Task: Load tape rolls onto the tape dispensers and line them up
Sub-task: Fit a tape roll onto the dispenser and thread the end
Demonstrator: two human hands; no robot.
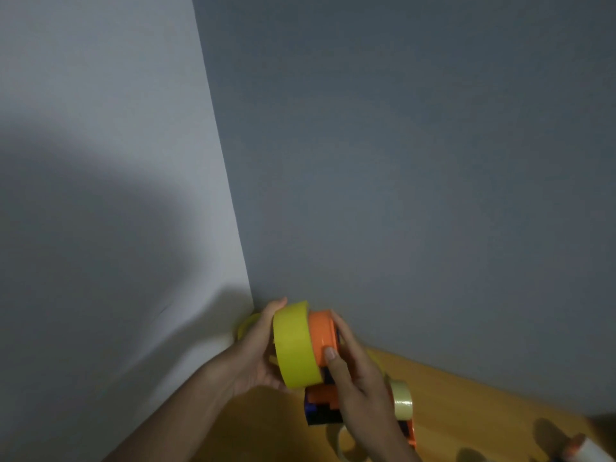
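A yellow tape roll (295,345) is held up in front of the wall corner, its side against the orange hub (321,335) of an orange and dark blue tape dispenser (321,403). My left hand (256,348) grips the roll from its left side. My right hand (353,371) grips the dispenser, thumb on the orange hub. Below my right hand, a pale yellow roll (401,403) sits on a second orange dispenser (411,431) on the table. Another yellow roll (246,323) peeks out behind my left hand.
The wooden table (466,405) fills the lower right, set into a corner of grey walls (400,161). A loose pale tape ring (343,445) lies near the bottom edge. An orange and white object (580,448) lies at the bottom right.
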